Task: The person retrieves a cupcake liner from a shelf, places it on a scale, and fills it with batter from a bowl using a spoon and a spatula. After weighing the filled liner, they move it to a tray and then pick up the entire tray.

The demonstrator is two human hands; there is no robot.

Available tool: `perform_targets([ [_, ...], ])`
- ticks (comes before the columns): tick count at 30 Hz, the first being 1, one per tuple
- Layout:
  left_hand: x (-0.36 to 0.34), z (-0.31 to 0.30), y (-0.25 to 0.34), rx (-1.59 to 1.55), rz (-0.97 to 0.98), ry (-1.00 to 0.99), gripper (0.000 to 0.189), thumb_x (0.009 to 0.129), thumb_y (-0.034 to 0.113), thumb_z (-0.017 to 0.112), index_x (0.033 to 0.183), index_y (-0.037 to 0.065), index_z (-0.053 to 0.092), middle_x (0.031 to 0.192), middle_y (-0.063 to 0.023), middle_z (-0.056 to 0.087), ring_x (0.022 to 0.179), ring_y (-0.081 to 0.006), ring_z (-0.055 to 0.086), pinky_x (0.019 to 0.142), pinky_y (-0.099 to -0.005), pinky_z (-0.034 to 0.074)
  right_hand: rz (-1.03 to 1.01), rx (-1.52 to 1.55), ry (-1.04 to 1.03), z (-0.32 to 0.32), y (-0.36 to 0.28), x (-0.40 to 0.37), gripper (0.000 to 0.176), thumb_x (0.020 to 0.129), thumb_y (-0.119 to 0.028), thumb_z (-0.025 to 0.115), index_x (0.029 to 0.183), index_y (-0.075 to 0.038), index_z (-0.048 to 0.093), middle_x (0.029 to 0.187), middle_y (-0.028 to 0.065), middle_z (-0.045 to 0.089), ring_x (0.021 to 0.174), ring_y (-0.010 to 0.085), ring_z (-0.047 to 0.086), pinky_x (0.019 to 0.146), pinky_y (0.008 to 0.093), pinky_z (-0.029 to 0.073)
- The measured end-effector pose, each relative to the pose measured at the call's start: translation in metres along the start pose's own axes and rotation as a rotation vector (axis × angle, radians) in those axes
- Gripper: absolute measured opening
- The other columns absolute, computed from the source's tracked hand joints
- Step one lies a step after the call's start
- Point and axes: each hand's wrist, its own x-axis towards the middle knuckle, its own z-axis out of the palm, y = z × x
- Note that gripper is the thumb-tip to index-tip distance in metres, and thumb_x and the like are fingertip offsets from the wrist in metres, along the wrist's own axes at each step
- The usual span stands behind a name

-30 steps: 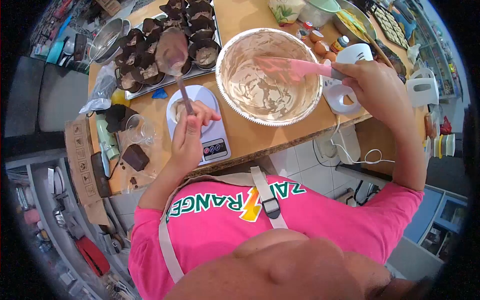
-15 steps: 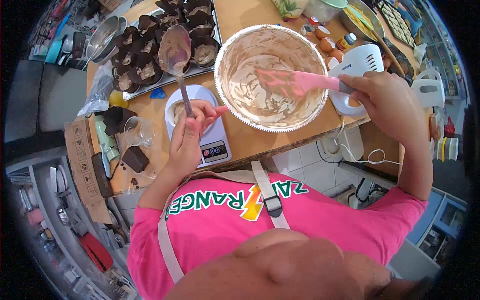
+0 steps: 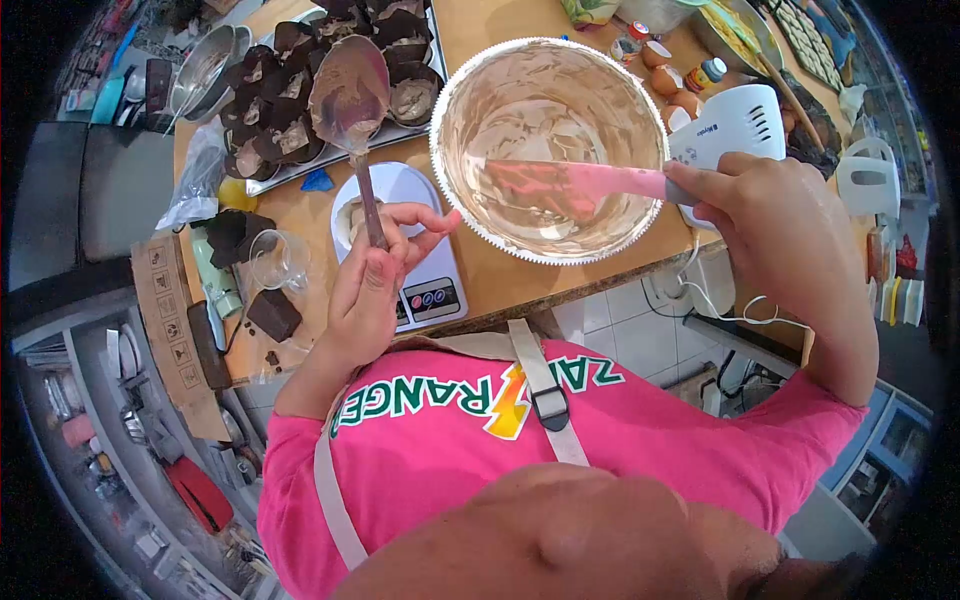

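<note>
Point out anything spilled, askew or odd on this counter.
Eggshells lie loose on the counter beyond the bowl, and chocolate crumbs are scattered near the chocolate block. The mixer sits at the counter's edge, and a white cord dangles off beside it.

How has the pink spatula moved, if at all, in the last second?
Yes. Against the mixing bowl, the pink spatula has slid from mid-bowl toward the near wall, held by the right hand.

Spoon [image 3: 350, 100] and spatula [image 3: 570, 183] in hands

Shiny metal bowl [image 3: 470, 70] (batter-smeared), glossy metal spoon [image 3: 350, 95], matt pink rubbery spatula [image 3: 570, 182], smooth wooden counter [image 3: 500, 270]
</note>
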Motion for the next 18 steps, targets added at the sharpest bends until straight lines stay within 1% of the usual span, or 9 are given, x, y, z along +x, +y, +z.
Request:
perform_targets([
  [5,0.001,0.0,0.003,0.022,-0.001,-0.012,0.046,0.099,0.048,0.031,0.086,0.003,0.034,0.119,-0.0194,0.044,0.128,-0.0343,0.043,0.11,-0.0475,0.03,-0.037,0.014,0.012,0.002,0.001,0.005,0.03,0.08,-0.012,0.065,0.11,-0.015,0.068,0.077,0.0094,0.061,0.071,0.03,0.061,0.061,0.041,0.046],
  [7,0.001,0.001,0.004,0.013,-0.012,-0.009,0.046,0.099,0.048,0.032,0.086,0.004,0.034,0.12,-0.0197,0.043,0.128,-0.0329,0.043,0.11,-0.0474,0.03,-0.057,0.028,0.021,0.0,0.0,0.008,0.022,0.083,-0.015,0.061,0.103,-0.017,0.069,0.074,0.0126,0.064,0.072,0.0301,0.065,0.062,0.0427,0.05],
  [11,0.001,0.001,0.003,0.019,-0.007,-0.017,0.045,0.099,0.047,0.032,0.086,0.004,0.034,0.12,-0.0194,0.044,0.129,-0.0318,0.042,0.11,-0.0473,0.029,-0.061,0.075,0.023,0.005,0.002,0.012,0.023,0.082,-0.015,0.062,0.104,-0.017,0.07,0.075,0.0134,0.065,0.073,0.0307,0.065,0.063,0.0431,0.05],
  [14,0.001,0.001,0.004,0.015,-0.011,-0.023,0.044,0.099,0.046,0.032,0.086,0.005,0.034,0.12,-0.0191,0.043,0.129,-0.0317,0.042,0.111,-0.0467,0.029,-0.074,0.156,0.062,0.018,0.016,0.018,0.023,0.082,-0.015,0.063,0.104,-0.015,0.07,0.078,0.0159,0.065,0.073,0.0332,0.064,0.063,0.0433,0.05],
  [16,0.001,0.002,0.005,0.035,-0.009,-0.021,0.043,0.099,0.046,0.033,0.087,0.004,0.035,0.121,-0.0188,0.043,0.129,-0.0319,0.042,0.111,-0.0462,0.028,-0.185,0.276,-0.028,0.024,0.032,0.028,0.025,0.084,-0.014,0.062,0.107,-0.011,0.069,0.073,0.0138,0.064,0.067,0.0266,0.063,0.06,0.0384,0.049],
  [17,0.0,0.003,0.005,0.036,-0.008,-0.022,0.043,0.099,0.046,0.033,0.087,0.004,0.035,0.121,-0.0188,0.043,0.129,-0.0319,0.042,0.111,-0.0462,0.028,-0.184,0.275,-0.027,0.02,0.036,0.034,0.025,0.084,-0.014,0.062,0.107,-0.011,0.069,0.073,0.0138,0.064,0.067,0.0266,0.063,0.06,0.0384,0.049],
  [18,-0.001,0.004,0.004,0.072,0.0,-0.006,0.042,0.099,0.045,0.033,0.088,0.005,0.036,0.12,-0.0175,0.043,0.128,-0.0319,0.043,0.11,-0.0452,0.031,-0.068,0.44,-0.231,0.012,0.039,0.04,0.029,0.083,-0.009,0.062,0.111,-0.009,0.067,0.077,0.0125,0.066,0.069,0.0227,0.063,0.064,0.0359,0.049],
])
